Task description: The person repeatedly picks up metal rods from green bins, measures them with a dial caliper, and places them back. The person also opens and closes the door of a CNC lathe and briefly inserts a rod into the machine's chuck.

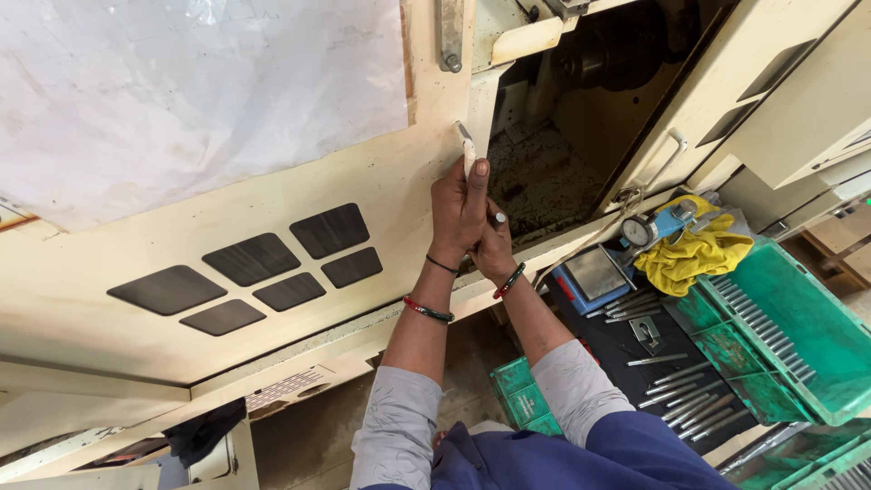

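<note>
My left hand (456, 210) grips the white handle (465, 145) on the edge of a cream machine door (272, 209), thumb pointing up along it. My right hand (493, 247) lies just behind and under the left one, closed around a small silvery rod-like piece (498, 218) whose tip shows between the fingers. Both wrists wear thin bangles. To the right of the door edge the dark machine chamber (562, 136) stands exposed.
On the right, a dark bench (617, 340) holds several metal rods, a blue measuring device (594, 277), a dial gauge (640, 231) and a yellow cloth (694, 254). Green crates (780, 336) with more rods sit beside it; another green crate (522, 399) is below.
</note>
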